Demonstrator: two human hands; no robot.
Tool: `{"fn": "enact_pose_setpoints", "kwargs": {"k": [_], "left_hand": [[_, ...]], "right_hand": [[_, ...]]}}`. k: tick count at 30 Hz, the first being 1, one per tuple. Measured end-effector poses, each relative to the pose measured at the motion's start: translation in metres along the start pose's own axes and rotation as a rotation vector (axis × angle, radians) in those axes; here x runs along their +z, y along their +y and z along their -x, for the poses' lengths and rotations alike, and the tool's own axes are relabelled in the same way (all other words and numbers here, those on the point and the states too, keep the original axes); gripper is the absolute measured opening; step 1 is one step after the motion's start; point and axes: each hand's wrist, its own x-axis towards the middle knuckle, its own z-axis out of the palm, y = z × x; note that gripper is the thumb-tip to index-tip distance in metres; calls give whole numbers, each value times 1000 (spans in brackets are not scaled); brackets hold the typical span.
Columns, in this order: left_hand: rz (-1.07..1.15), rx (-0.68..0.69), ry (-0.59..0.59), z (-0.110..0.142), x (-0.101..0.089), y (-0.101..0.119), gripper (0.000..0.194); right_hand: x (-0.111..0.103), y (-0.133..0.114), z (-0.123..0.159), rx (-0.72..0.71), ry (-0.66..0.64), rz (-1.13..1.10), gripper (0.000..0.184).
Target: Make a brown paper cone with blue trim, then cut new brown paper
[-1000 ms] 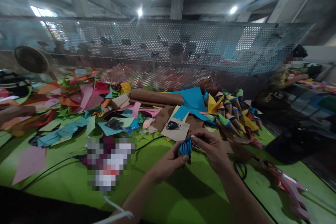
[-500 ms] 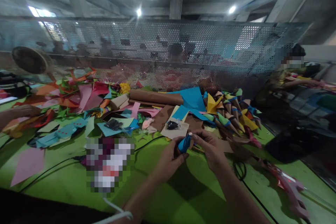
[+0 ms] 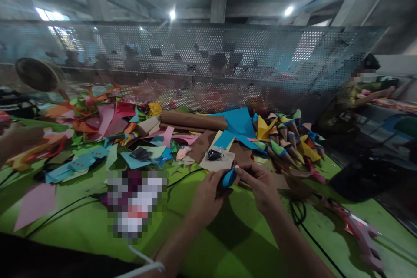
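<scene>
Between my two hands is a small piece of blue paper [image 3: 230, 178], bent into a curl above the green tabletop [image 3: 195, 256]. My left hand [image 3: 210, 193] is closed round its left side. The thumb and fingers of my right hand [image 3: 259, 182] pinch its upper right edge. Just beyond my hands lies a small clear bag of black pieces [image 3: 215, 155] on a beige paper [image 3: 208, 163]. A brown paper roll [image 3: 193, 120] and a large blue sheet [image 3: 240, 121] lie farther back.
At right rests a pink glue gun [image 3: 360, 230] with a black cord [image 3: 312, 236]. Cone-shaped paper pieces [image 3: 286, 139] are heaped behind it. Colourful scraps [image 3: 97, 121] cover the left back. A co-worker's hand [image 3: 21, 139] is at far left; another person [image 3: 345, 100] sits at right.
The blue paper has turned in my hands, from upright folds to a tilted open curl. My left fingers have shifted on it. The co-worker's hand at far left has moved up.
</scene>
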Motion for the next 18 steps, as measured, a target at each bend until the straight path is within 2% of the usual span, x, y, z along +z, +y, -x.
{"fn": "enact_pose_setpoints", "kwargs": {"k": [3, 7, 10, 14, 18], "left_hand": [[118, 7, -4, -1, 1, -1, 46], [378, -47, -64, -1, 2, 0, 46], [522, -75, -147, 0, 0, 5, 46], [578, -96, -221, 0, -2, 7, 46], [575, -98, -219, -1, -2, 7, 46]], "right_hand": [[-2, -1, 0, 7, -26, -20, 27], [-5, -4, -1, 91, -107, -94, 39], [-5, -6, -2, 99, -100, -193, 32], [-4, -5, -2, 89, -116, -230, 23], [-3, -4, -1, 83, -148, -252, 19]]}}
